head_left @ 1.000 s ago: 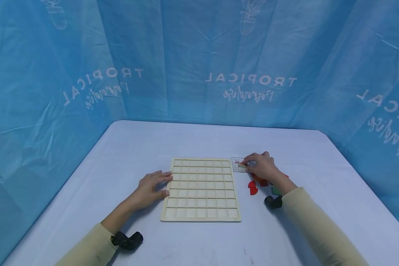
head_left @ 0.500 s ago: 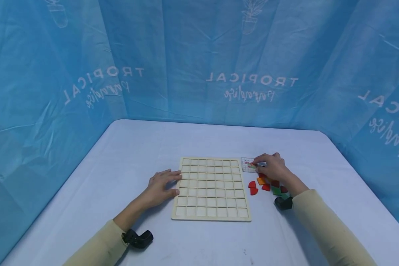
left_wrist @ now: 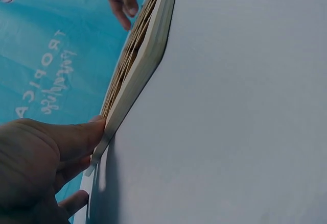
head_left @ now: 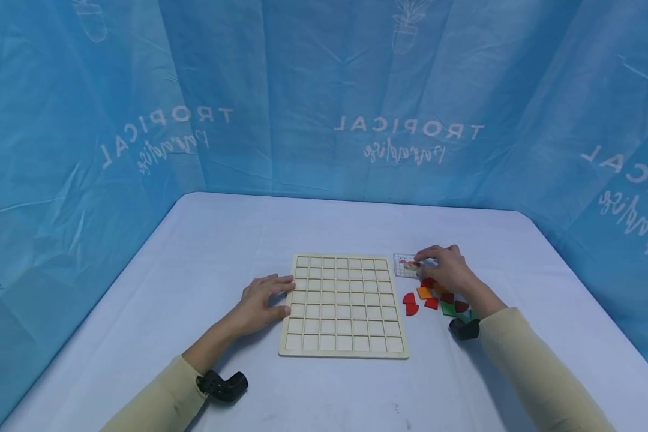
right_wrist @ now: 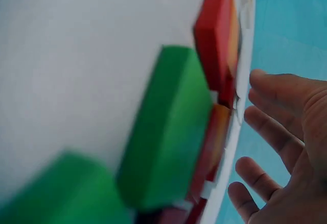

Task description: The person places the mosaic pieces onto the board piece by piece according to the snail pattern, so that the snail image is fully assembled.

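Note:
A pale wooden grid board (head_left: pixel 343 306) lies flat on the table. At its left edge rests my left hand (head_left: pixel 260 305), its thumb and fingertips touching the rim with the fingers fairly straight. Past the board's far right corner lies a small printed card (head_left: pixel 404 266), partly covered by my right hand (head_left: pixel 447 270). In the right wrist view the right hand's fingers (right_wrist: pixel 273 129) are spread and relaxed, with nothing visible between them. Whether they touch the card cannot be told. Near that hand lie red pieces (head_left: pixel 412 309), an orange square (head_left: pixel 424 293) and green pieces (head_left: pixel 448 309).
A white cloth covers the table (head_left: pixel 335 396). Blue printed curtains (head_left: pixel 313 168) hang behind it and at both sides. Black wrist cameras (head_left: pixel 224 387) stick out from both sleeves. In the right wrist view a green block (right_wrist: pixel 166 127) stands close to the lens.
The board and my left hand shifted right between the first and second frames. The card and my right hand went right too. Since then the right hand has moved slightly, showing more loose pieces.

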{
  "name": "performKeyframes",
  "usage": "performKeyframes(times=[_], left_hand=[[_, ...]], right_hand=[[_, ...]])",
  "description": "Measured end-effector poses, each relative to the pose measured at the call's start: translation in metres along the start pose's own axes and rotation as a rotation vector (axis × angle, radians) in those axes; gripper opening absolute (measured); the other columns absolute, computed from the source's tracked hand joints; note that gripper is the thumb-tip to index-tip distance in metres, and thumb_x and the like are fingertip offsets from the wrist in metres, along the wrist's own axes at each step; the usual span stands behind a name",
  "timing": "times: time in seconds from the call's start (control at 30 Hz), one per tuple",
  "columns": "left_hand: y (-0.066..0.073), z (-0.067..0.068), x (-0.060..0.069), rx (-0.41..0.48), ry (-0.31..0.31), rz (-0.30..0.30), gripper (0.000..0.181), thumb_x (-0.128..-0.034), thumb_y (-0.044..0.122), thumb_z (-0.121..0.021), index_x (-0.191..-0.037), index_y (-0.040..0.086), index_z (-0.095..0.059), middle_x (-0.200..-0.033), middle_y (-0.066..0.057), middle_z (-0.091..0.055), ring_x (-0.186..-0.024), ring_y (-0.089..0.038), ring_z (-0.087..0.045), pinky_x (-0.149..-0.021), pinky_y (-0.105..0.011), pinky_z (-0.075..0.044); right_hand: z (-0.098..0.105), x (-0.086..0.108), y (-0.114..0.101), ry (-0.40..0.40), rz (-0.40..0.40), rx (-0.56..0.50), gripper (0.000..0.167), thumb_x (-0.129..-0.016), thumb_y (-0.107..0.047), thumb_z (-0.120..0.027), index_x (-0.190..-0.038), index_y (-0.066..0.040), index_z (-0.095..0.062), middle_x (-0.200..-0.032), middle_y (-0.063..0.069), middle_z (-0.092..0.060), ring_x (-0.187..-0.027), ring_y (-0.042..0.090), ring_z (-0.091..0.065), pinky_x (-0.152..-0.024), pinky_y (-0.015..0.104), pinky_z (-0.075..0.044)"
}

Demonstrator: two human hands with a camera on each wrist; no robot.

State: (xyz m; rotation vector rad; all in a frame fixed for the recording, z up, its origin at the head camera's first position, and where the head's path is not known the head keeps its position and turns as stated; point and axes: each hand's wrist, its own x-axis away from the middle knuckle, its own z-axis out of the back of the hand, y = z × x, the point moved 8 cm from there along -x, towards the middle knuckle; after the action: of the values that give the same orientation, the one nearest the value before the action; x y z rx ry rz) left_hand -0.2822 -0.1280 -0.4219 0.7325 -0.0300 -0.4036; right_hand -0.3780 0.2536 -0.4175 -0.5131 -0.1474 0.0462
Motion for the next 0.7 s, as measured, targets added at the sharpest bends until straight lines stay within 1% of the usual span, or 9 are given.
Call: performKeyframes(times=[0.13, 0.27, 0.4, 0.57, 0.7], left_hand=[[-0.002, 0.000, 0.000, 0.018, -0.004, -0.020, 0.050, -0.0838, 0.019, -0.068, -0.131, 0.008, -0.055, -0.145, -0.009, -0.045, -0.140, -0.040, -0.026, -0.110, -0.065, -0.011], [-0.003, 0.000, 0.000, 0.034, -0.003, -0.030, 0.050, -0.0838, 0.018, -0.069, -0.131, 0.008, -0.055, -0.145, -0.009, -0.046, -0.140, -0.040, -0.026, -0.111, -0.065, -0.010], [-0.004, 0.000, 0.000, 0.037, 0.003, -0.035, 0.050, -0.0839, 0.019, -0.068, -0.131, 0.007, -0.055, -0.145, -0.010, -0.046, -0.140, -0.040, -0.026, -0.111, -0.065, -0.009], [-0.002, 0.000, -0.001, 0.037, 0.003, -0.052, 0.050, -0.0845, 0.019, -0.067, -0.131, 0.006, -0.054, -0.144, -0.011, -0.046, -0.140, -0.041, -0.026, -0.111, -0.066, -0.007], [-0.001, 0.001, 0.000, 0.042, -0.004, -0.062, 0.050, -0.0845, 0.017, -0.067, -0.131, 0.004, -0.054, -0.144, -0.014, -0.045, -0.140, -0.042, -0.026, -0.111, -0.066, -0.006]], right_hand=[[0.012, 0.009, -0.003, 0.044, 0.043, 0.018, 0.041, -0.083, -0.025, -0.069, -0.123, -0.017, -0.062, -0.138, 0.015, -0.044, -0.120, 0.037, -0.031, -0.080, 0.044, -0.054], [0.023, 0.022, -0.003, 0.090, 0.076, 0.030, 0.042, -0.082, -0.022, -0.070, -0.122, -0.014, -0.062, -0.136, 0.017, -0.047, -0.118, 0.037, -0.033, -0.075, 0.041, -0.057], [0.033, 0.037, 0.001, 0.116, 0.099, 0.030, 0.043, -0.082, -0.023, -0.071, -0.123, -0.012, -0.061, -0.134, 0.019, -0.049, -0.116, 0.038, -0.034, -0.072, 0.040, -0.057], [0.042, 0.052, 0.017, 0.142, 0.089, 0.031, 0.046, -0.082, -0.024, -0.070, -0.125, -0.009, -0.059, -0.132, 0.022, -0.048, -0.117, 0.040, -0.034, -0.075, 0.046, -0.056], [0.042, 0.058, 0.034, 0.113, 0.076, 0.032, 0.047, -0.084, -0.026, -0.068, -0.126, -0.008, -0.058, -0.133, 0.024, -0.047, -0.117, 0.042, -0.033, -0.080, 0.051, -0.052]])
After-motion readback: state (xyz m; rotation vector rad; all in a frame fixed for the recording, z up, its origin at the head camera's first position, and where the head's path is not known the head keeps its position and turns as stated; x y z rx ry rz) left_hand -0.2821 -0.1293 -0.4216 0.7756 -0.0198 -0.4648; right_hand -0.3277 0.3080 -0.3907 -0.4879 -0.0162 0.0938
